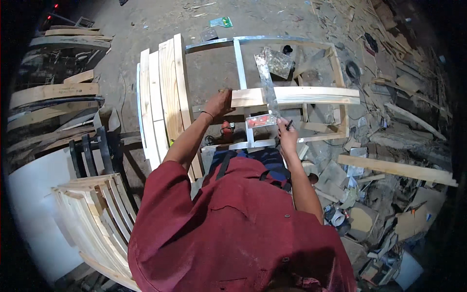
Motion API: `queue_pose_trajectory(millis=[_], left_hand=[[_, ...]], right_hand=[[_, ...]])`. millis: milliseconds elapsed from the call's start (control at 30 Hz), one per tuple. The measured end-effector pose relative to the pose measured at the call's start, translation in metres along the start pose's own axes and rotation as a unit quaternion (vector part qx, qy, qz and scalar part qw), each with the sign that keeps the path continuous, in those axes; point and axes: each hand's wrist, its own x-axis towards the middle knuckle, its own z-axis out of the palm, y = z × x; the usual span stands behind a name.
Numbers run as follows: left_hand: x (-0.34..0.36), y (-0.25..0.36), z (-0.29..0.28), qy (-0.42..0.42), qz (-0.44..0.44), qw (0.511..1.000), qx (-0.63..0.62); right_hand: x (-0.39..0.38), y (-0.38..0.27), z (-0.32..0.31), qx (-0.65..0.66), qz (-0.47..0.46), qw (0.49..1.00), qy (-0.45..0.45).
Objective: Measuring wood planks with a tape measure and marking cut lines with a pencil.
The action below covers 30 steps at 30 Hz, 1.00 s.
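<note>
My left hand is closed on a pale wooden board lying across a rectangular frame. My right hand holds a slim dark pen-like item and touches a metal square, whose long blade crosses the board and whose short end plate has red markings or parts. Several long pale boards lie side by side on the frame's left part.
Curved boards are piled at the left, above more stacked timber and a white sheet. Offcuts and debris cover the floor at the right, with a long plank among them.
</note>
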Motion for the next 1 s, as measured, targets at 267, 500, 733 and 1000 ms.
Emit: queue_pose_trajectory(millis=[267,500,733,1000], left_hand=[[0.011,0.004,0.000,-0.039,0.015,0.998,-0.052],[0.008,-0.037,0.028,0.033,0.013,0.963,-0.268],[0.021,-0.018,0.025,0.062,-0.132,0.942,-0.303],[0.028,-0.006,0.017,0.096,-0.144,0.921,-0.348]], right_hand=[[0.018,0.074,0.019,0.012,0.108,0.994,-0.025],[0.030,0.101,0.077,0.039,0.107,0.992,-0.052],[0.026,0.102,0.113,0.024,0.092,0.995,-0.016],[0.043,0.113,0.129,-0.053,0.088,0.995,0.010]])
